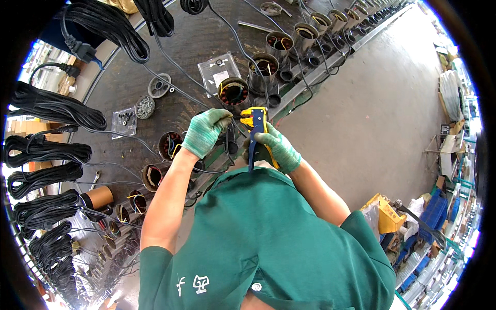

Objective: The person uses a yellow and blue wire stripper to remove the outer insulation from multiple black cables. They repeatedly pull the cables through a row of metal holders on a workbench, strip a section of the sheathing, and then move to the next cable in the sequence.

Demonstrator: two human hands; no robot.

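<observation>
In my right hand, in a green-tinted glove, is a wire stripper with yellow jaws and blue and yellow handles. Its jaws point up and to the left, close to my left hand. That hand, gloved alike, pinches its fingers together on a thin dark cable that runs in from the upper left. The glove hides most of the cable's end, and I cannot tell whether the jaws touch it. Just beyond both hands stands a metal motor housing with copper-red windings inside.
More motor housings line the dark table along its edge. Coiled black cables hang at the left. A clear tray, a bowl of small metal parts and a round dish lie on the table. Right of it is grey floor, with a yellow bin.
</observation>
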